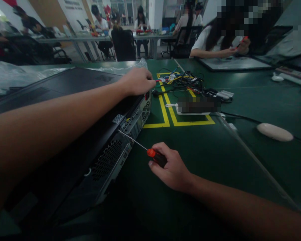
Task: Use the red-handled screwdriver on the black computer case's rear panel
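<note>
A black desktop computer case (72,90) lies flat on the green table (203,157), its metal rear panel (125,137) turned toward me. My left hand (137,81) rests on the case's far top corner, fingers curled over the edge. My right hand (170,169) is closed on a screwdriver (150,152) with a red and black handle. Its thin shaft points up and left, and the tip touches the rear panel near the top edge.
Yellow tape lines (165,113) mark the table beyond the case. A tangle of cables (188,80) lies behind them, with a white mouse (274,131) at right. Clear plastic wrap (5,75) sits at far left. A person (220,42) works across the table; others sit further back.
</note>
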### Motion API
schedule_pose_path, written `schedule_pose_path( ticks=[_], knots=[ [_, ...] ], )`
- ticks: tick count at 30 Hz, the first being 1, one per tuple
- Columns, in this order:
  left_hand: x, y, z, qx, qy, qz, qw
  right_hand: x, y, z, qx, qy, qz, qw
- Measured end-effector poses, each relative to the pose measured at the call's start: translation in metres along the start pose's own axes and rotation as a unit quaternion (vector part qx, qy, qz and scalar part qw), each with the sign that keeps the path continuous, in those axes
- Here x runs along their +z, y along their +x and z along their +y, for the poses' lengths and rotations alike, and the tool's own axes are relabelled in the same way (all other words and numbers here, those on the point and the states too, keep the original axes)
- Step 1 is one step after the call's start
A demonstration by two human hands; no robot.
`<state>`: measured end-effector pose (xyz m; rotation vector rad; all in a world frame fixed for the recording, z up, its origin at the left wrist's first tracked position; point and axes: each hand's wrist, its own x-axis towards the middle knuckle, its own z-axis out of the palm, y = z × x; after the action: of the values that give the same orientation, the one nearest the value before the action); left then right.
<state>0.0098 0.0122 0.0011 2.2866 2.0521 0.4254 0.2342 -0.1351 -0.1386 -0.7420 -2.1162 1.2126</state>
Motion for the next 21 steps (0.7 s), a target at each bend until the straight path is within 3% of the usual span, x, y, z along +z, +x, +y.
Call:
schedule_pose_path(
  ticks=[21],
  knots=[
    [0.0004, -0.0018, -0.0020, 0.006, -0.002, 0.000, 1.000, -0.0013, -0.0031, -0.0031, 0.036, -0.012, 0.011, 0.999]
  ],
)
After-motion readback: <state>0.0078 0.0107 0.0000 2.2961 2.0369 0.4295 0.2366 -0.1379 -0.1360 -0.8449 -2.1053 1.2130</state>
